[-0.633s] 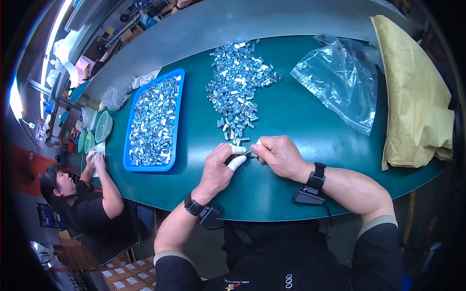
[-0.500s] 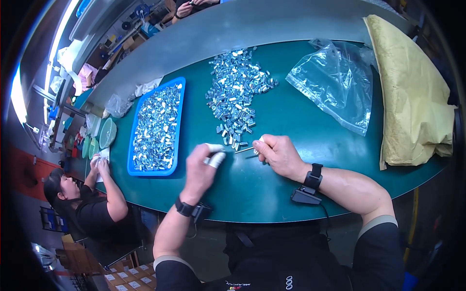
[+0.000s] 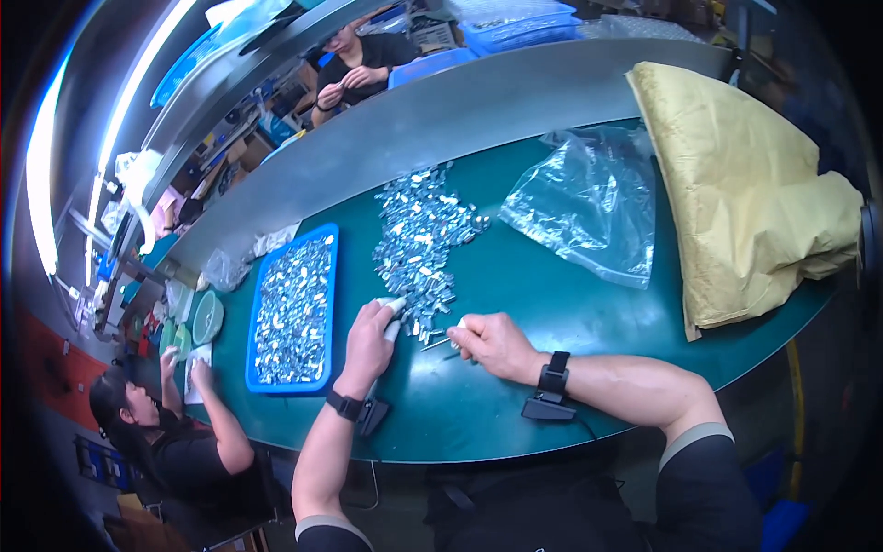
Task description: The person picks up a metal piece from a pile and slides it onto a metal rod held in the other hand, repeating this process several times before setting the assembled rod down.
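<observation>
While lamps (image 3: 43,184) glow beyond the green table (image 3: 543,313), right fingers (image 3: 468,343) pinch a rod (image 3: 435,345); left fingers (image 3: 395,304) bend, hold unclear.

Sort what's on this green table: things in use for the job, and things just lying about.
In use, it seems:
- thin metal rod, in the right hand
- pile of small metal pieces, at the left hand's fingertips
- blue tray of similar pieces, probably

Apparently just lying about:
- clear plastic bag
- yellowish sack

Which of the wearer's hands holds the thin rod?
The right hand: the rod sticks out from its fingers. The left hand is over the metal pile's edge.
</observation>
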Demonstrator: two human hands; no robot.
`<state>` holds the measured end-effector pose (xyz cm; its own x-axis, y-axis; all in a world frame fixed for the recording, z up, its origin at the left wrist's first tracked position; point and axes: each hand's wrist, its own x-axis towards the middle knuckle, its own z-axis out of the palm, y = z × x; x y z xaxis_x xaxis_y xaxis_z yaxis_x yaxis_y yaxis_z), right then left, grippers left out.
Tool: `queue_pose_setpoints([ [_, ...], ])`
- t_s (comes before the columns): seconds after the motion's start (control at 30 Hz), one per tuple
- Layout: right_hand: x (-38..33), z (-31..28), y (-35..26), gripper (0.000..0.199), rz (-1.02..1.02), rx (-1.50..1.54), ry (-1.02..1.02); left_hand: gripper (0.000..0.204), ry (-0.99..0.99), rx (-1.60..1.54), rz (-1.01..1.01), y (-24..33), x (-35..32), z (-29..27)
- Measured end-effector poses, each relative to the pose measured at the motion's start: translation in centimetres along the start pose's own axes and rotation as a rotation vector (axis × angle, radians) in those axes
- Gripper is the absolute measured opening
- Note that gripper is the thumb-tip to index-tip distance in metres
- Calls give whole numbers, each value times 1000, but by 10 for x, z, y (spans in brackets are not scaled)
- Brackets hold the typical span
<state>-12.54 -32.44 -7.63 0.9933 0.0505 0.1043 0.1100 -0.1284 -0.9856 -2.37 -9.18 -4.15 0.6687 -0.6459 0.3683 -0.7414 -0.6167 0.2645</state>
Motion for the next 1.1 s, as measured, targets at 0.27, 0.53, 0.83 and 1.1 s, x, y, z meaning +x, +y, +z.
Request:
queue_pose_setpoints([
  [0.27, 2, 0, 2, 38, -31, -33, -28, 32, 75, -26, -129, 12, -35, -4],
  [0.53, 2, 1, -2, 41, -39, -53, -40, 20, 80, -92, -169, 28, -57, -11],
  [0.83, 0, 0, -2, 38, -27, -96, -63, 18, 87, -410, -240, 55, -53, -5],
  [1.1, 2, -1, 6, 29, -101, -216, -89, 20, 54, -423, -176, 56, -49, 1],
])
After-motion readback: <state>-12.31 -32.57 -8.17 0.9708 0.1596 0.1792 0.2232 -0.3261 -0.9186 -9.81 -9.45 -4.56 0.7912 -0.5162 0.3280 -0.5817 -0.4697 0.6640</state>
